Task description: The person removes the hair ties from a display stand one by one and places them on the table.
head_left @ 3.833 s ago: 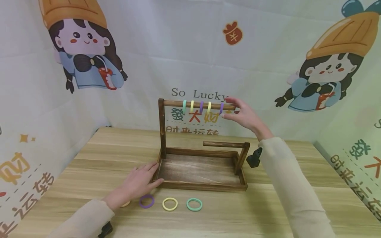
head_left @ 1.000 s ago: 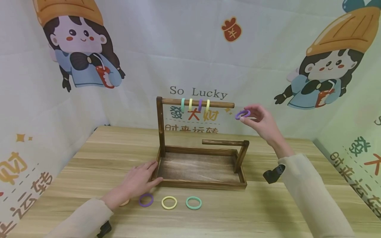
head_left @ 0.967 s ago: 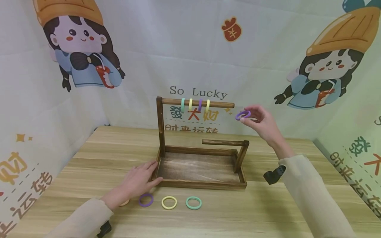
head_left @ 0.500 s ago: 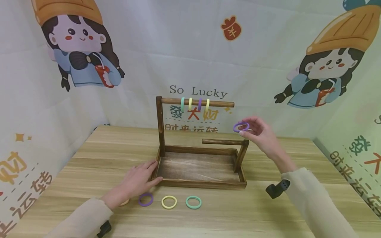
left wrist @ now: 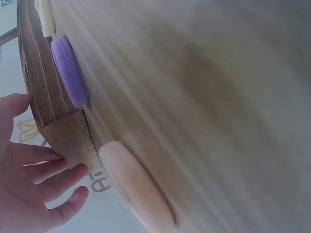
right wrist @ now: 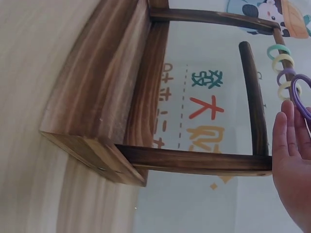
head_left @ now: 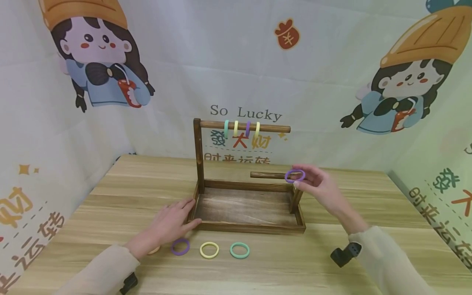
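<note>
Over the right end of a wooden rack's lower bar [head_left: 267, 175], my right hand [head_left: 324, 190] pinches a purple hair tie [head_left: 286, 176] between thumb and fingertips. In the head view the tie overlaps that bar; whether they touch I cannot tell. My left hand [head_left: 167, 223] rests on the left end of the rack's tray [head_left: 250, 227], fingers fairly straight. Four-coloured rows aside, several hair ties, green [head_left: 226, 129], yellow and purple, hang on the upper bar [head_left: 212, 124]. The left wrist view shows the left fingers touching the tray's corner [left wrist: 73, 141].
On the table before the tray lie a purple hair tie [head_left: 180, 254], a yellow one [head_left: 209, 257] and a green one [head_left: 239, 257]. A peach one [left wrist: 133, 187] is partly hidden by the left wrist in the head view. A printed cloth [head_left: 243, 73] hangs behind.
My right hand has drawn the purple hair tie off the upper bar's right end, then lowered it to the lower bar's level. My left hand has stayed on the tray.
</note>
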`<state>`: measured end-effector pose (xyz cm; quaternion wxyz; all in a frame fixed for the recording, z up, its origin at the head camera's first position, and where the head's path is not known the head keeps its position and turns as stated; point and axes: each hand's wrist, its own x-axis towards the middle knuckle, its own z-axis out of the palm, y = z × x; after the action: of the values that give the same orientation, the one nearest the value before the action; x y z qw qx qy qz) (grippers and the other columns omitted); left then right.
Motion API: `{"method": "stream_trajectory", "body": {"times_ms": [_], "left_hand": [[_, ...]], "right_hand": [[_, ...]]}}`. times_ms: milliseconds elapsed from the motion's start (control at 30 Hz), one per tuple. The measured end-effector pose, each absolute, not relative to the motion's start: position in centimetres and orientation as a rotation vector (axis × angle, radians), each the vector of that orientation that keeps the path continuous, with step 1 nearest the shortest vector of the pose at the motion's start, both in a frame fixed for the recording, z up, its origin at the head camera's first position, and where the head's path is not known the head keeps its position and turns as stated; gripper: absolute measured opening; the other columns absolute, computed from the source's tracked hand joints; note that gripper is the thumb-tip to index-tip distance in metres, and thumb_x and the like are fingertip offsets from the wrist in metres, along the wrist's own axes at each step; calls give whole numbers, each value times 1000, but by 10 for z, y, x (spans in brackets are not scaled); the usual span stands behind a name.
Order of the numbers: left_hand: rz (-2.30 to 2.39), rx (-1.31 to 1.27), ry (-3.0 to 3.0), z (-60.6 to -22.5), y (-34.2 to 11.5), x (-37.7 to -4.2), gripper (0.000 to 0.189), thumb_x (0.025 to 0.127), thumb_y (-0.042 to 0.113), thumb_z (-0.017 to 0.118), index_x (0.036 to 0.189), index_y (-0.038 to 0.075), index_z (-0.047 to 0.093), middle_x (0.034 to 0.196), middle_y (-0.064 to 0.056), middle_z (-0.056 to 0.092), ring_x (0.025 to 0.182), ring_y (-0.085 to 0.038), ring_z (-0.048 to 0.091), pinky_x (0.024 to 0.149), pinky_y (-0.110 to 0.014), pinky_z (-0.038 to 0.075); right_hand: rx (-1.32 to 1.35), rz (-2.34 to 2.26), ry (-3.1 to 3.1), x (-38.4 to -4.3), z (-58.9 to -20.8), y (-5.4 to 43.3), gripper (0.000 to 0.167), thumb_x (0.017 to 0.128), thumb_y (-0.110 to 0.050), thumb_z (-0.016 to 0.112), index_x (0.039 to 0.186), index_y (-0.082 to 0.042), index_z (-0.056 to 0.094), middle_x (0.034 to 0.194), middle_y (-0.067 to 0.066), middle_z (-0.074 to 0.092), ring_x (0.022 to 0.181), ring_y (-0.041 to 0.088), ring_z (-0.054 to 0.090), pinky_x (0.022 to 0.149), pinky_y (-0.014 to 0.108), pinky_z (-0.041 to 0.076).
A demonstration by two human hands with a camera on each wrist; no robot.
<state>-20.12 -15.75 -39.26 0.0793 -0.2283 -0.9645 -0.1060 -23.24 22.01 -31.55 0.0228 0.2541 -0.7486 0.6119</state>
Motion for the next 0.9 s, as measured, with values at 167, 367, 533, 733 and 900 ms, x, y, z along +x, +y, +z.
{"method": "stream_trajectory", "body": {"times_ms": [167,367,533,733,900], "left_hand": [[-315,-687,-2888,-391,-158,-201,63,86,43,52,124,-7,45,127,-21,43,107,-39,46,83,-57,35],[-308,-685,-2898,-391,-158,-200,64,86,44,52,125,-7,44,127,-21,42,108,-39,45,84,-58,34],[-315,-680,-2895,-390,-157,-200,63,86,43,53,124,-7,44,127,-21,42,107,-40,45,84,-58,34],[-303,-679,-2897,-391,-158,-200,64,86,44,52,125,-6,44,127,-21,42,108,-39,45,83,-58,35],[-312,-682,-2896,-391,-158,-200,64,86,43,52,125,-7,44,127,-21,42,108,-39,45,84,-58,34]], "right_hand": [[821,1940,-2320,-228,-326,217,42,82,0,60,120,6,45,105,16,58,92,18,59,72,27,49],[853,1996,-2324,-221,-338,213,42,81,1,60,120,6,46,106,20,56,94,19,58,75,29,48],[910,2008,-2357,-215,-347,210,41,82,-1,60,121,5,45,108,25,53,94,21,57,74,32,49],[926,2022,-2404,-208,-357,206,44,83,0,59,121,12,40,107,31,51,94,20,58,74,31,49],[949,2053,-2410,-203,-368,204,44,82,0,60,120,13,41,102,30,53,90,18,58,75,35,48]]}}
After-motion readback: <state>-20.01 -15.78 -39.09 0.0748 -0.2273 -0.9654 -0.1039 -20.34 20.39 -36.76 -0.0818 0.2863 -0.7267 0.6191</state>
